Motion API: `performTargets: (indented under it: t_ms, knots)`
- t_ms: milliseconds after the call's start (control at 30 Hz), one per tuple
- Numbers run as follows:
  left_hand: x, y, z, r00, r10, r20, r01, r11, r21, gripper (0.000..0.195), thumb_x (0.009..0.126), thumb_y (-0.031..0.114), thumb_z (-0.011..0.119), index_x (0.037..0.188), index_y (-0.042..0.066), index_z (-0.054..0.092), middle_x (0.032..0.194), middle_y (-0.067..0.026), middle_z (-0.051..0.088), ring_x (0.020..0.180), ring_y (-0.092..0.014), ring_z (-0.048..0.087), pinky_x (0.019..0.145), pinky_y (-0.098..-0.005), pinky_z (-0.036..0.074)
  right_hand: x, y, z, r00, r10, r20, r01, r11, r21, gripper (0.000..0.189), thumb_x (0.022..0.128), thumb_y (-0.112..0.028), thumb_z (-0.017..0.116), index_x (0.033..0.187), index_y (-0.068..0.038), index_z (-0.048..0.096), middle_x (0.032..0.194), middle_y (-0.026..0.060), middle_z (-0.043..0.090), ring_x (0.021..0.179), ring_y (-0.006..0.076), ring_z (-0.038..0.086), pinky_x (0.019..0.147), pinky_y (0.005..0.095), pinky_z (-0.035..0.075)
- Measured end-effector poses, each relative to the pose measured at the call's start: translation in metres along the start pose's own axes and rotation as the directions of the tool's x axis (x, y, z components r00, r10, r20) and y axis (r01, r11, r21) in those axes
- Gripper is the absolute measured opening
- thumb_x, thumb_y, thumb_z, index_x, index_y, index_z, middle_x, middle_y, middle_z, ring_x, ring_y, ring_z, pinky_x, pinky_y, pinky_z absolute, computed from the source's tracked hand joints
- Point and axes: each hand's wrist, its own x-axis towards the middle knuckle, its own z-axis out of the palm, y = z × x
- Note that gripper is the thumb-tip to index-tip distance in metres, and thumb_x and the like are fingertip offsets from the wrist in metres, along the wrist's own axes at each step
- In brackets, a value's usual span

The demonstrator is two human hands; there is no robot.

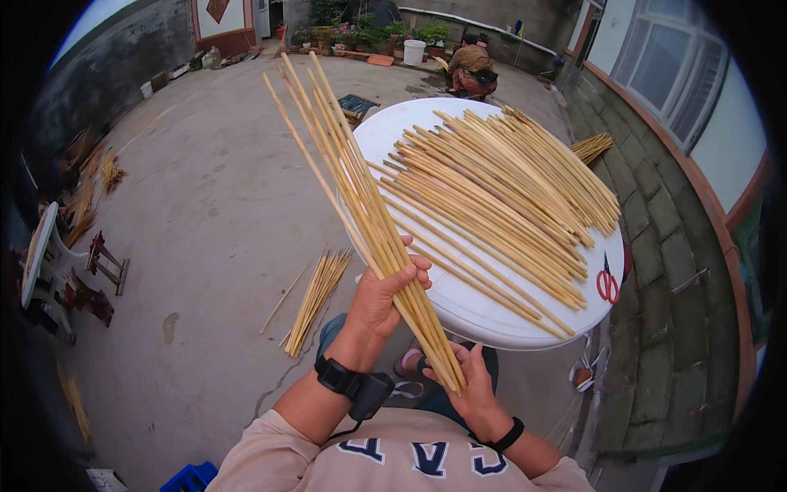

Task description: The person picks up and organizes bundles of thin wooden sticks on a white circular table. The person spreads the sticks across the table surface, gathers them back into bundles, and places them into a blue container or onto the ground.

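Note:
My left hand [382,296] grips a bundle of long, straw-coloured plant stalks [350,190] around its lower part. The bundle slants up and away to the left, and its far ends fan apart. At the near ends, my right hand [472,382] cups the stalks, its fingers partly hidden behind them. Just beyond my hands stands a round white plastic table [455,313]. Many similar stalks [492,203] lie across it side by side, with a few spaced apart along the near side. Red-handled scissors [607,284] rest near the table's right edge.
Another stalk bundle [316,301] lies on the concrete at left, beside a single stalk. A small folding stool [356,106] stands behind the table. Farther back a person [470,67] crouches near potted plants and a white bucket [414,52]. A tiled ledge [652,258] runs along the right.

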Motion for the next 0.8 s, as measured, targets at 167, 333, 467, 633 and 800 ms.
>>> performTargets:
  t_ms: [167, 333, 467, 633, 800]
  knots:
    - [-0.003, -0.007, 0.015, 0.999, 0.051, 0.016, -0.051, 0.999, 0.009, 0.048, 0.079, 0.004, 0.061, 0.12, 0.006, 0.038, 0.076, -0.0078, 0.053, 0.066, -0.013, 0.052, 0.064, -0.0303, 0.048, 0.018, 0.0, 0.01, 0.999, -0.032, -0.037, 0.035, 0.996, 0.087, 0.063, 0.093, -0.05, 0.024, 0.119, 0.005, 0.042, 0.102, 0.0123, 0.057, 0.092, 0.0196, 0.056, 0.086, 0.0323, 0.045]
    - [-0.004, 0.003, 0.015, 0.994, 0.112, -0.012, -0.112, 0.994, 0.017, 0.037, 0.084, 0.009, 0.057, 0.118, 0.007, 0.039, 0.073, -0.0052, 0.05, 0.061, -0.012, 0.048, 0.057, -0.0267, 0.044, 0.028, -0.016, 0.006, 0.995, 0.006, 0.1, 0.041, 0.885, -0.463, 0.041, 0.093, -0.033, 0.043, 0.114, 0.001, 0.047, 0.098, 0.009, 0.057, 0.089, 0.0152, 0.056, 0.081, 0.0271, 0.046]
    - [0.0, 0.008, -0.007, 0.983, 0.149, -0.108, -0.15, 0.989, -0.001, 0.032, 0.087, 0.012, 0.054, 0.114, 0.006, 0.04, 0.069, -0.0044, 0.048, 0.057, -0.011, 0.045, 0.053, -0.0258, 0.041, 0.031, -0.097, -0.009, 0.882, -0.375, 0.284, 0.392, 0.252, -0.885, 0.024, 0.086, -0.012, 0.054, 0.106, 0.001, 0.054, 0.096, 0.0102, 0.057, 0.089, 0.0176, 0.056, 0.078, 0.0284, 0.045]
    - [-0.001, -0.007, -0.014, 0.974, 0.093, -0.207, -0.098, 0.995, -0.012, 0.024, 0.086, 0.013, 0.055, 0.106, 0.007, 0.043, 0.068, -0.0038, 0.047, 0.056, -0.011, 0.045, 0.052, -0.0258, 0.041, 0.056, -0.181, -0.067, 0.903, -0.367, 0.222, 0.055, -0.414, -0.909, 0.04, 0.083, -0.018, 0.054, 0.117, 0.0, 0.044, 0.112, 0.0193, 0.049, 0.108, 0.0348, 0.045, 0.089, 0.0396, 0.039]
    - [0.001, -0.025, -0.012, 0.964, 0.027, -0.264, -0.03, 1.0, -0.004, 0.018, 0.086, 0.013, 0.056, 0.098, 0.007, 0.044, 0.068, -0.0051, 0.049, 0.056, -0.013, 0.047, 0.053, -0.0271, 0.044, 0.079, -0.195, -0.107, 0.971, -0.206, 0.121, 0.007, -0.48, -0.877, 0.06, 0.088, -0.037, 0.045, 0.133, -0.001, 0.029, 0.139, 0.0238, 0.022, 0.131, 0.0366, 0.016, 0.106, 0.0422, 0.019]
